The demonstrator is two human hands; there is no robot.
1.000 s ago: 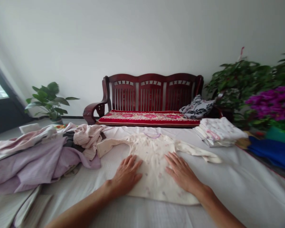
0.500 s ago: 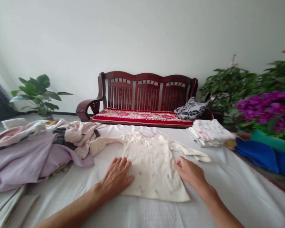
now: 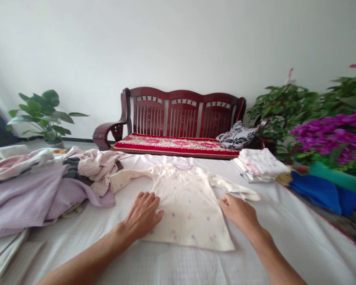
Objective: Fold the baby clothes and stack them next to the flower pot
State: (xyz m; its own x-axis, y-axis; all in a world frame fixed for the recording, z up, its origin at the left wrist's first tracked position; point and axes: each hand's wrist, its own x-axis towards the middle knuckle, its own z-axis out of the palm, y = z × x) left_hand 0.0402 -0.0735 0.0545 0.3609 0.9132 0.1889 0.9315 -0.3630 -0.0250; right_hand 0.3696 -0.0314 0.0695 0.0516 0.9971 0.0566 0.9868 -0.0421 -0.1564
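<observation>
A cream long-sleeved child's top (image 3: 190, 213) with small faded prints and a lilac neckline lies face up on the white sheet, sleeves spread to both sides and hem towards me. My left hand (image 3: 144, 213) is closed on its left side edge, fingers curled and thumb on the cloth. At the opposite side edge, my right hand (image 3: 239, 213) pinches the fabric between bent fingers and thumb; the fingertips are partly hidden. Between the two hands the cloth lies nearly flat.
Loose clothes, lilac and striped pink (image 3: 96, 166) among them, are heaped on the left. A folded white stack (image 3: 261, 164) sits at the right back, with blue cloth (image 3: 317, 194) beyond the sheet's edge. Behind stands a wooden bench (image 3: 182, 114); plants flank it.
My hands have moved slightly apart, drawing the top's sides outward. Its body looks wider and smoother, with fewer wrinkles. The whole view has shifted slightly.
</observation>
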